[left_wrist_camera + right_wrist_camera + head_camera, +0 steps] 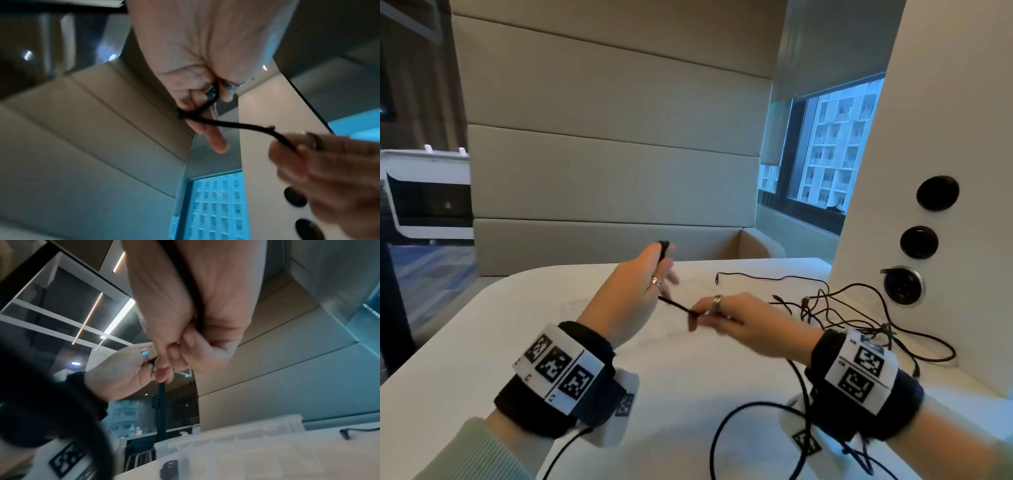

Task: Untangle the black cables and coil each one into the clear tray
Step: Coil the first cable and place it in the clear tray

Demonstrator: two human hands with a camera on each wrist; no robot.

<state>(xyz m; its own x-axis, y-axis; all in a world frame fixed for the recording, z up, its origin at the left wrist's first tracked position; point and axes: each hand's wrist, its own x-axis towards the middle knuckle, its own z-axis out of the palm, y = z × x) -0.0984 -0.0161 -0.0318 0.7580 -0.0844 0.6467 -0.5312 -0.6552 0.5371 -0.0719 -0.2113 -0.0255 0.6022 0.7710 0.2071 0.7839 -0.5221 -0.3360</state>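
Observation:
My left hand (pixel 659 263) is raised above the white table (pixel 482 342) and grips a small wound bundle of black cable (pixel 663 247), loops wrapped round its fingers (pixel 213 139). A short taut stretch of that cable (pixel 674 305) runs to my right hand (pixel 709 315), which pinches it between thumb and fingers. The cable passes along the right palm (pixel 193 288) and trails down past the wrist in a loose loop (pixel 722 421). The clear tray (pixel 688 322) lies flat on the table under both hands, its wall visible (pixel 226 434).
A tangle of thin black cables (pixel 835 305) lies on the table at the right, against a white pillar (pixel 945 137) with round sockets (pixel 918 242). A beige padded bench (pixel 613 171) stands beyond the table's far edge. A window (pixel 832 144) is at the right.

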